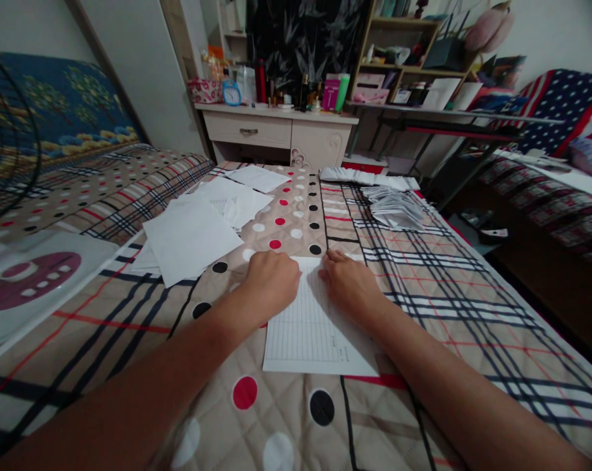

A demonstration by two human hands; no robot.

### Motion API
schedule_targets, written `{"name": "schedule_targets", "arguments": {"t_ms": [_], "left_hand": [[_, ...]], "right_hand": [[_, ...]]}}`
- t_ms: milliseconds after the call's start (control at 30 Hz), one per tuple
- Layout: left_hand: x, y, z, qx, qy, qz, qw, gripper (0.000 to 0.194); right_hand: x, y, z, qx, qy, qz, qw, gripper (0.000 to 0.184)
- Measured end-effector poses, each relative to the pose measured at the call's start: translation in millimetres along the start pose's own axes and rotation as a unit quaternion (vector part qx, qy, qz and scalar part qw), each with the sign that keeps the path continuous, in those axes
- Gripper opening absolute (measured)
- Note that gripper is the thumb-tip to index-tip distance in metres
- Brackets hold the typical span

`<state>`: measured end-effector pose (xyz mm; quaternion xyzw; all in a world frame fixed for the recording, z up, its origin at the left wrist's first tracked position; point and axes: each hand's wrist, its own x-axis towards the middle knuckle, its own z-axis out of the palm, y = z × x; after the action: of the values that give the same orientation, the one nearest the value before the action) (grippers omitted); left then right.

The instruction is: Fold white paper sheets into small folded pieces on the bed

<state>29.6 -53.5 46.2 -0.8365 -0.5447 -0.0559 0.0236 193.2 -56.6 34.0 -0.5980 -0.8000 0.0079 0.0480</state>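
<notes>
A white lined sheet of paper [310, 333] lies on the quilted bedspread [423, 307] in front of me. My left hand [271, 281] rests on the sheet's far left part with the fingers curled under, pressing down on the paper. Beside it, my right hand [349, 281] presses the far right part, fingers also bent onto the sheet. The far edge of the paper is hidden under both hands.
Loose white sheets [192, 235] lie spread at the left. A pile of folded papers [394, 209] sits at the far right of the bed. A dresser [276, 131] with bottles and a clock stands beyond. A fan base [25, 275] lies at left.
</notes>
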Motion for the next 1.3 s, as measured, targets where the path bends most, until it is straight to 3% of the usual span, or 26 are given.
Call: {"name": "schedule_targets", "arguments": {"t_ms": [67,133,200,267,367,533,700,867,1033,1300], "left_hand": [[7.0,-7.8,4.8,0.001,0.031,-0.044,0.999,0.033],[13.9,-18.3,11.7,-0.022,0.053,-0.045,0.997,0.029],[19.2,-29.2,18.8,-0.093,0.069,-0.065,0.991,0.024],[22.6,-37.9,24.1,-0.157,0.06,-0.103,0.98,0.033],[24.3,-44.7,27.9,-0.2,0.03,-0.127,0.971,0.037],[24.8,-46.9,35.4,-0.266,0.035,-0.102,0.958,0.03],[25.3,-46.5,42.3,-0.327,0.104,-0.016,0.939,0.017],[18.2,-42.5,31.4,-0.271,0.134,0.08,0.95,0.004],[9.0,-36.6,21.3,-0.15,0.109,0.136,0.973,0.015],[-0.4,-21.4,8.0,-0.04,0.04,0.134,0.989,0.017]], "right_hand": [[3.3,8.9,-2.7,-0.003,0.025,0.053,0.998,0.025],[7.0,19.6,-0.3,0.014,0.076,0.067,0.995,0.018],[10.6,30.4,5.4,0.049,0.132,0.055,0.989,0.011],[13.7,38.8,11.2,0.091,0.161,0.045,0.982,0.006],[16.2,41.7,15.5,0.128,0.188,-0.005,0.974,0.016],[18.2,29.8,17.4,0.225,0.146,-0.1,0.958,0.02],[24.5,29.0,22.1,0.322,0.124,-0.044,0.938,0.007],[29.1,30.9,25.0,0.345,0.105,-0.005,0.933,0.003],[32.3,29.0,25.4,0.307,0.099,0.025,0.946,0.005],[33.3,28.7,24.5,0.298,0.102,0.029,0.949,0.005]]}}
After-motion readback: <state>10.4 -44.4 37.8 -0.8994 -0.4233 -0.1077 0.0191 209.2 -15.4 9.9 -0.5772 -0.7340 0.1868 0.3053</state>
